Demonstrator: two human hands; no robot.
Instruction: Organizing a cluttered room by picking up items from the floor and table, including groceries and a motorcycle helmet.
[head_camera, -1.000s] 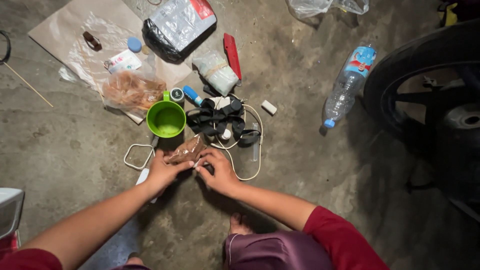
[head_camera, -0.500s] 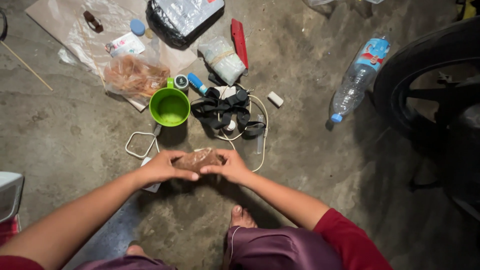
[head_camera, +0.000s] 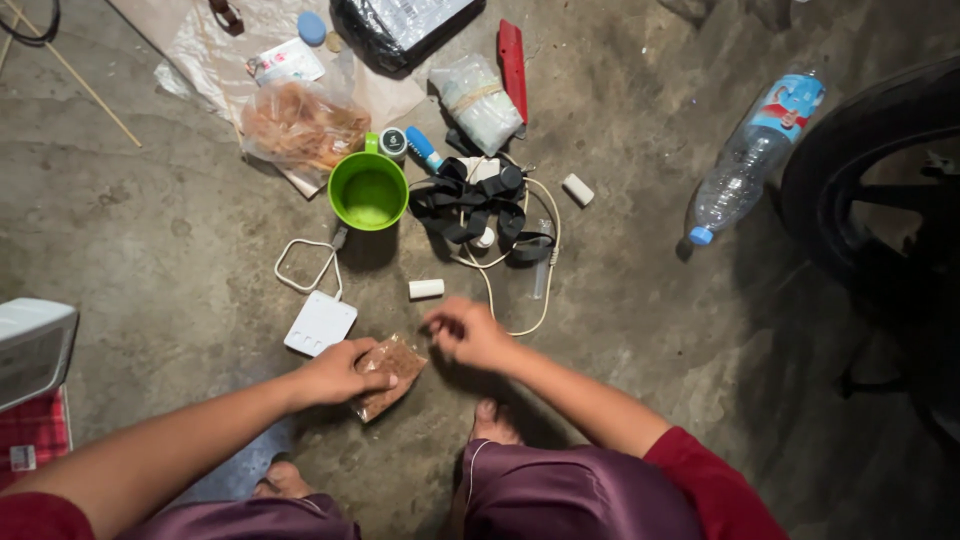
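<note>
My left hand (head_camera: 338, 372) grips a small clear plastic bag of brown powder (head_camera: 390, 374) low over the concrete floor. My right hand (head_camera: 468, 332) hovers just right of the bag, fingers loosely curled and holding nothing. Beyond the hands lie a small white cylinder (head_camera: 426, 288), a white square adapter (head_camera: 320, 323) with its looped cable, and a green cup (head_camera: 368, 192). A tangle of black straps and white cord (head_camera: 478, 205) sits right of the cup.
A clear bag of orange-brown pieces (head_camera: 300, 122), a rolled clear bag (head_camera: 478, 100), a red flat tool (head_camera: 513, 55) and a black package (head_camera: 400, 25) lie farther off. A plastic bottle (head_camera: 755, 150) lies at right beside a dark tyre (head_camera: 870, 200). A white box (head_camera: 30, 345) stands at left.
Both hands held the powder bag together before; now my right hand has let go and moved slightly right, while the left keeps the bag.
</note>
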